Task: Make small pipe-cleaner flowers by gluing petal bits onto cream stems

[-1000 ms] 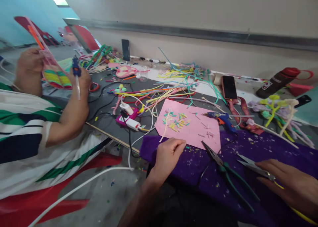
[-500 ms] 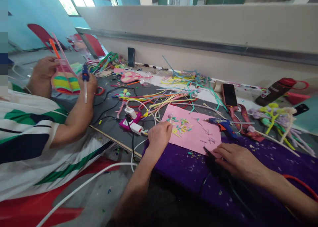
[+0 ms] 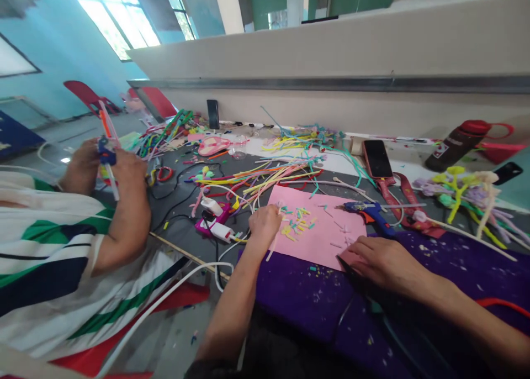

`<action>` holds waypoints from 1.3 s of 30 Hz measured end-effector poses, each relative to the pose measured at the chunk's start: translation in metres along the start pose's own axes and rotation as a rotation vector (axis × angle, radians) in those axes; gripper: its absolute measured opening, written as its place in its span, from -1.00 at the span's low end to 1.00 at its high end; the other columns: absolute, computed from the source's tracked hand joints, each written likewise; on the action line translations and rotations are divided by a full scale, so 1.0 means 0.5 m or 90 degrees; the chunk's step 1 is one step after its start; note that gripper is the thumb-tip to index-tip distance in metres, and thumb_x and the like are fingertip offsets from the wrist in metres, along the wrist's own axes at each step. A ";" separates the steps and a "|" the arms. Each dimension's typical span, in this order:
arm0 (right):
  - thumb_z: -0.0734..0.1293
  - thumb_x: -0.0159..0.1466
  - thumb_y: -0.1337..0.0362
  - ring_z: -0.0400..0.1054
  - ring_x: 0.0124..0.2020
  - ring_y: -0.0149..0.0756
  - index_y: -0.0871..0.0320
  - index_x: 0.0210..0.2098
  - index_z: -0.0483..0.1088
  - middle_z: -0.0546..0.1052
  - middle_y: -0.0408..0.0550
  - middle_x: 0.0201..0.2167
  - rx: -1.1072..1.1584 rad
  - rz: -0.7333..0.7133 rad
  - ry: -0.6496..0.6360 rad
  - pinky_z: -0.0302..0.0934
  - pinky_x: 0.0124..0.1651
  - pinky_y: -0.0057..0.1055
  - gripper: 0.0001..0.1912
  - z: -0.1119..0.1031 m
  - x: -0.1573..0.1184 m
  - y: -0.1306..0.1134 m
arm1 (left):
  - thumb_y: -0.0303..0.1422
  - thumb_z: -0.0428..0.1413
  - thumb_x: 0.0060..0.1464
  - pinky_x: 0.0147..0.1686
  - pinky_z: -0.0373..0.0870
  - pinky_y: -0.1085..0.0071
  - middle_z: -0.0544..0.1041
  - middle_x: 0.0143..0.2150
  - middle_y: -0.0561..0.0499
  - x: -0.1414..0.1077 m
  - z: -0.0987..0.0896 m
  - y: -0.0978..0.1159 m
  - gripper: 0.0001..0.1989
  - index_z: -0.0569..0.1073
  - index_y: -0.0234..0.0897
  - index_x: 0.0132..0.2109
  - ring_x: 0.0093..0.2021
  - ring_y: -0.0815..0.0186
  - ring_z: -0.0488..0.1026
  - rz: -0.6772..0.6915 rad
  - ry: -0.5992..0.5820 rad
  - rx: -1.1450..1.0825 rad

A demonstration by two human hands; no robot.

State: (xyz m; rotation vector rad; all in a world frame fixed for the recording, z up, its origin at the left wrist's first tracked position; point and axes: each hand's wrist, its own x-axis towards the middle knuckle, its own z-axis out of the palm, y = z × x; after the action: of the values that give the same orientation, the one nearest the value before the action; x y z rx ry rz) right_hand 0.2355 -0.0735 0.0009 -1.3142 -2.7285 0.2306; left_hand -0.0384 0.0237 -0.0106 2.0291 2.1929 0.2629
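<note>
My left hand (image 3: 266,224) is closed in a pinch at the left edge of a pink sheet (image 3: 318,246). A thin pale pipe cleaner (image 3: 271,250) sticks out below its fingers. Short cut pieces of yellow and teal pipe cleaner (image 3: 298,223) lie on the sheet beside it, with a few lilac pieces (image 3: 340,227) farther right. My right hand (image 3: 379,260) is at the sheet's lower right corner, fingers curled over a dark pointed tool (image 3: 346,265), perhaps scissors; its handle is hidden in shadow and under the hand.
A blue glue gun (image 3: 370,210) lies on the sheet's right edge. Behind are long pipe cleaners (image 3: 265,174), a phone (image 3: 377,159) and a bottle (image 3: 457,147). A power strip (image 3: 213,221) with cables is left. A co-worker's hands (image 3: 130,169) hold another glue gun (image 3: 106,151).
The view has tilted up slightly. My left hand has shifted a little, and the pale pipe cleaner now shows below it. The co-worker's hands have come closer together.
</note>
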 end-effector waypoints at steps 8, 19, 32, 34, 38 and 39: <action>0.12 0.31 0.25 0.36 -0.30 -0.27 0.15 -0.23 0.37 0.46 -0.02 -0.35 0.063 -0.011 -0.002 0.15 -0.27 -0.39 -0.78 0.011 0.003 -0.002 | -0.35 0.05 -0.09 -0.27 0.28 0.26 0.56 -0.37 -0.13 0.013 0.013 -0.005 -0.86 0.51 -0.21 -0.41 -0.23 0.08 0.47 -0.030 0.027 -0.158; 0.17 0.28 0.27 0.36 -0.34 -0.29 0.11 -0.18 0.37 0.46 -0.06 -0.34 0.143 -0.003 -0.033 0.14 -0.32 -0.40 -0.81 0.010 0.011 -0.015 | -0.25 0.00 -0.06 -0.71 0.10 0.54 0.51 -0.46 0.02 0.009 -0.005 -0.024 -0.79 0.40 -0.31 -0.33 -0.70 0.51 0.24 -0.004 -0.042 -0.647; 0.29 0.18 0.25 0.33 -0.47 -0.40 0.17 -0.28 0.35 0.47 -0.12 -0.47 0.418 0.097 0.341 0.19 -0.41 -0.48 -0.86 -0.104 0.180 -0.066 | -0.24 0.17 -0.09 -0.78 0.02 0.63 0.44 -0.57 0.10 -0.007 -0.053 0.068 -0.76 0.34 -0.33 -0.43 -0.76 0.59 0.21 0.072 -0.177 -0.990; 0.31 0.15 0.25 0.32 -0.48 -0.41 0.16 -0.30 0.32 0.45 -0.14 -0.47 0.457 0.113 0.397 0.20 -0.43 -0.48 -0.86 -0.097 0.215 -0.065 | -0.24 0.19 -0.11 -0.75 0.07 0.63 0.44 -0.57 0.12 -0.012 -0.044 0.076 -0.75 0.33 -0.32 -0.42 -0.74 0.58 0.23 0.074 -0.157 -0.997; 0.32 0.14 0.27 0.32 -0.48 -0.42 0.15 -0.31 0.30 0.46 -0.14 -0.46 0.501 0.119 0.393 0.19 -0.46 -0.49 -0.86 -0.081 0.248 -0.062 | -0.23 0.21 -0.14 -0.74 0.11 0.60 0.43 -0.60 0.13 -0.020 -0.030 0.078 -0.73 0.31 -0.30 -0.43 -0.75 0.55 0.23 0.069 -0.125 -0.983; 0.31 0.14 0.27 0.33 -0.48 -0.42 0.14 -0.31 0.30 0.46 -0.14 -0.45 0.509 0.118 0.385 0.19 -0.46 -0.49 -0.86 -0.078 0.251 -0.062 | -0.23 0.21 -0.15 -0.75 0.11 0.59 0.43 -0.60 0.13 -0.022 -0.029 0.078 -0.73 0.31 -0.30 -0.44 -0.75 0.54 0.23 0.068 -0.122 -0.972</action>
State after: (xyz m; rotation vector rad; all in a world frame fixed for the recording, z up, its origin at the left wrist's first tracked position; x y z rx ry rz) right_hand 0.1400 0.0095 0.0485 -1.1275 -1.7218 0.7101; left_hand -0.0029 0.0153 0.0121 1.1186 0.9921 1.1969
